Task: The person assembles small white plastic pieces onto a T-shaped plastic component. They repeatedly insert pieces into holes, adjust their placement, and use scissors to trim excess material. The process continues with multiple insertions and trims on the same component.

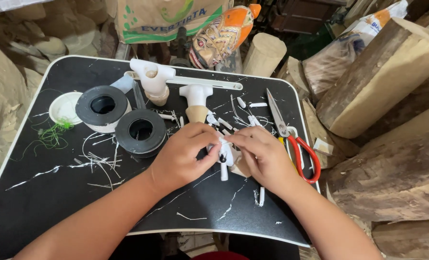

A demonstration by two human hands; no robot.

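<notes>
Over black surface (41,202), we pinch small white piece (224,156) with both hands, left (181,156), right (262,156), fingers closed; grip close, steady.

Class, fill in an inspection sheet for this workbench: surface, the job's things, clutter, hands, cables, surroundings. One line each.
Surface: black tray table with a white rim, strewn with white shavings.
Job's things: small white piece pinched between both hands.
Clutter: two black tape rolls, red-handled scissors, two white T-shaped pieces, white lid, green thread.
Hands: left hand and right hand, fingers closed on the white piece.
Cables: nothing seen.
Surroundings: wood logs on the right, painted carved figure and a paper sack behind.
</notes>
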